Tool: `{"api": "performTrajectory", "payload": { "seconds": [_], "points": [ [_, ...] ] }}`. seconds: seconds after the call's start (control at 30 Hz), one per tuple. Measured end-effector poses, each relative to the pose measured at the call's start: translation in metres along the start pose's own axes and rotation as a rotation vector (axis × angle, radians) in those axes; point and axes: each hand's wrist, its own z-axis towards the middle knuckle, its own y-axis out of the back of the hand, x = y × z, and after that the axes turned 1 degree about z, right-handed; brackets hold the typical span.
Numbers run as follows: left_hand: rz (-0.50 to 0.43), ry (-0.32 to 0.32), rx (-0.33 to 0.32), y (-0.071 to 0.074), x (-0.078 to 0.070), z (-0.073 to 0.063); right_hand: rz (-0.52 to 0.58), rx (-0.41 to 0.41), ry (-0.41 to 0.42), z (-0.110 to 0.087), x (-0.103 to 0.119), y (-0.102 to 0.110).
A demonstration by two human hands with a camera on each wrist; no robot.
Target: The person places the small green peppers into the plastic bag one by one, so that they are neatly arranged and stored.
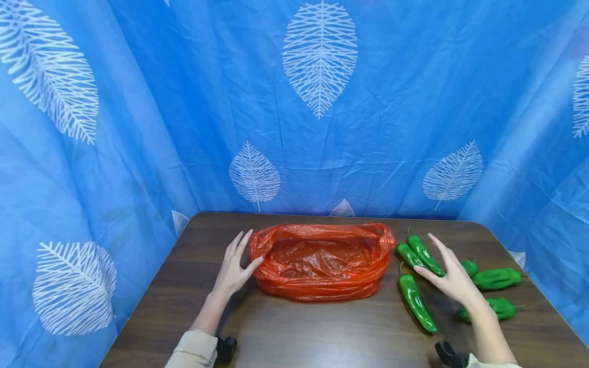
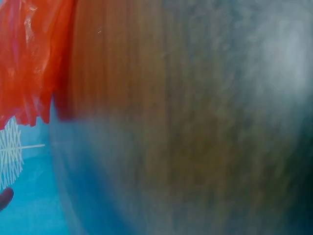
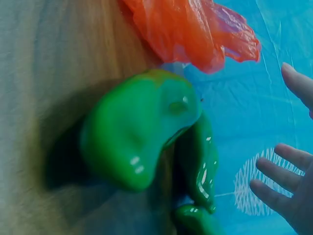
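Note:
A red plastic bag lies with its mouth spread wide in the middle of the table. My left hand is at the bag's left end, fingers extended, thumb tip right at the rim; a fingertip shows in the left wrist view. Over the green peppers on the right hovers my right hand, its fingers straight and holding nothing. Three long green chili peppers lie left of it, one of them the front pepper. Beyond the hand are shorter wrinkled peppers. The right wrist view shows a green pepper up close.
The brown wooden table has rounded far corners. A blue curtain with white leaf prints hangs behind it and along both sides. A black wrist strap device sits on the left wrist, with a similar one on the right.

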Motion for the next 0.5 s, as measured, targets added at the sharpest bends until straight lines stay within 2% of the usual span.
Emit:
{"api": "performTrajectory", "payload": {
  "seconds": [0.27,0.4,0.5],
  "points": [
    [-0.191,-0.013,-0.009,-0.009,0.001,-0.003,0.175,0.074,-0.022,-0.015,-0.009,-0.006],
    [-0.237,-0.042,-0.015,-0.013,0.002,-0.003,0.227,0.126,-0.055,-0.022,-0.013,-0.009],
    [-0.252,-0.035,-0.001,-0.014,0.001,-0.004,0.258,0.164,-0.067,-0.026,-0.017,-0.012]
  ]
}}
